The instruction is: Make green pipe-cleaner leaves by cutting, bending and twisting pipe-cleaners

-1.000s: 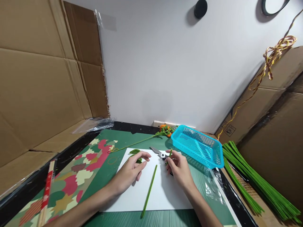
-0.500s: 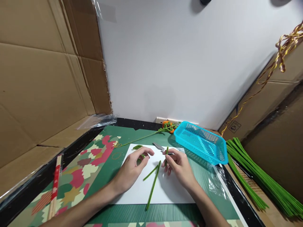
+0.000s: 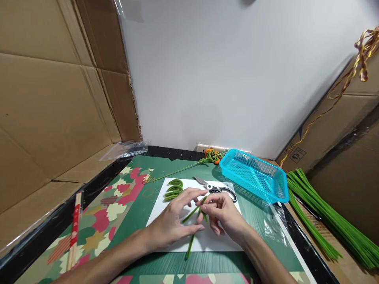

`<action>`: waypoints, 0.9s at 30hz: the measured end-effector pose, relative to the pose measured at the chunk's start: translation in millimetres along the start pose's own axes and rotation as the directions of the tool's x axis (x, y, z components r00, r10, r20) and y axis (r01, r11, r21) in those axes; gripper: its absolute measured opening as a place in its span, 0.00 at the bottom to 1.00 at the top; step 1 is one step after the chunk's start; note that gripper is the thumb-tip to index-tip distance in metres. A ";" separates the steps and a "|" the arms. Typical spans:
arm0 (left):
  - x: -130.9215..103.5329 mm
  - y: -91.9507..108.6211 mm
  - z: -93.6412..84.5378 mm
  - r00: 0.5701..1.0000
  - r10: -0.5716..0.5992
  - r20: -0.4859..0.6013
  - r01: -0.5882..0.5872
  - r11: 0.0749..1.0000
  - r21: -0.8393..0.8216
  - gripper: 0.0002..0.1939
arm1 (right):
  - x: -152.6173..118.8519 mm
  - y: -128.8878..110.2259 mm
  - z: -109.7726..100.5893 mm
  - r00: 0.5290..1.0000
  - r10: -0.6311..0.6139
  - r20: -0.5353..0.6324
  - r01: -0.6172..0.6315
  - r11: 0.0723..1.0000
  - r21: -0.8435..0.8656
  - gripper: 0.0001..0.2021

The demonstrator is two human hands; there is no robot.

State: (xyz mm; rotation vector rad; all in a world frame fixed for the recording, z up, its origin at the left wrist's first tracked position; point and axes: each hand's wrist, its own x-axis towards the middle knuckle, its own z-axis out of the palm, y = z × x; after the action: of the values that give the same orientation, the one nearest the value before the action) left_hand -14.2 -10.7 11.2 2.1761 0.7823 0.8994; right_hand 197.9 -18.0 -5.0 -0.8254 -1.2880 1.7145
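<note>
My right hand [image 3: 223, 213] is closed, with a short green pipe cleaner [image 3: 203, 201] pinched between thumb and fingertips. Around the left side of this piece, my left hand [image 3: 183, 213] curves with thumb and fingers apart, holding nothing I can see. Below both hands, a longer green pipe cleaner [image 3: 190, 246] lies on the white paper [image 3: 227, 242], its upper part partly hidden by my fingers. Several bent green pipe cleaner pieces [image 3: 174, 188] sit stacked at the paper's upper left. Scissors [image 3: 211, 187] with dark handles rest just beyond my right hand.
A blue perforated basket [image 3: 253, 175] stands at the back right, beside orange pipe cleaner flowers [image 3: 211, 155] on a long green stem. Bundles of green pipe cleaners [image 3: 331, 217] lie on the right. Chopsticks in a red wrapper [image 3: 75, 221] are at left. Cardboard [image 3: 53, 98] walls the left.
My left hand has moved right and down, close to my right hand, uncovering the bent pieces. My right hand has shifted slightly lower, and the scissors now show fully.
</note>
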 end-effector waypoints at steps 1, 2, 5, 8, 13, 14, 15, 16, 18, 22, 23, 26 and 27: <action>-0.7 -1.1 -0.1 1.000 0.023 -0.007 -0.023 1.000 0.009 0.32 | -0.1 0.0 1.2 1.000 0.005 -0.003 -0.005 1.000 0.013 0.20; -1.4 -2.2 -0.5 0.999 0.042 -0.019 -0.042 0.999 0.023 0.29 | 0.0 -0.1 2.1 1.000 0.015 -0.002 -0.014 1.000 0.028 0.20; -3.0 -3.2 -2.1 0.997 0.070 -0.031 -0.068 0.995 0.073 0.23 | 0.3 -1.0 3.5 0.998 0.061 0.016 -0.061 0.996 0.066 0.20; -2.8 0.7 -3.2 0.997 0.069 -0.025 -0.067 0.994 0.091 0.22 | 0.1 -2.3 4.0 0.997 0.069 0.014 -0.070 0.994 0.086 0.19; -0.2 8.5 -2.1 0.998 0.058 -0.016 -0.058 0.998 -0.010 0.13 | 1.4 -1.7 5.1 1.000 -0.006 -0.015 0.006 0.999 0.032 0.14; 0.4 8.8 -2.0 0.998 0.049 -0.025 -0.050 0.998 -0.028 0.10 | 1.8 -1.2 5.1 1.000 -0.014 -0.021 0.014 1.000 0.023 0.13; 0.9 8.8 -2.1 0.999 0.040 -0.036 -0.041 0.998 -0.043 0.08 | 2.1 -0.6 5.0 1.000 -0.016 -0.026 0.017 1.000 0.020 0.12; 1.4 8.4 -2.3 0.999 0.030 -0.045 -0.033 0.998 -0.057 0.07 | 2.2 -0.3 4.9 1.000 -0.014 -0.025 0.015 1.000 0.022 0.12; 2.3 7.2 -2.9 0.998 0.006 -0.056 -0.011 0.997 -0.078 0.08 | 1.6 -0.4 5.1 1.000 -0.003 -0.013 0.003 1.000 0.028 0.11; 3.7 4.9 -4.1 0.996 -0.041 -0.073 0.033 0.994 -0.107 0.10 | -1.3 -3.7 6.7 0.999 0.017 0.042 -0.018 1.000 0.024 0.12; 4.0 4.4 -4.2 0.996 -0.051 -0.078 0.041 0.992 -0.118 0.09 | -2.0 -4.6 7.1 0.998 0.015 0.055 -0.016 1.000 0.022 0.13; 4.7 2.2 -4.2 0.992 -0.081 -0.096 0.065 0.985 -0.158 0.10 | -3.9 -6.6 7.4 0.996 0.001 0.084 -0.001 1.000 0.006 0.15; 4.9 1.3 -4.1 0.990 -0.096 -0.101 0.078 0.982 -0.173 0.11 | -4.4 -7.0 7.2 0.996 -0.001 0.088 0.002 1.000 -0.004 0.15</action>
State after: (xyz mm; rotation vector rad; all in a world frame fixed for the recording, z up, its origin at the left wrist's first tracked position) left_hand -14.1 -6.7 16.3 1.9443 0.8163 1.0086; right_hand 195.2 -24.1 3.8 -0.7583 -1.3514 1.7646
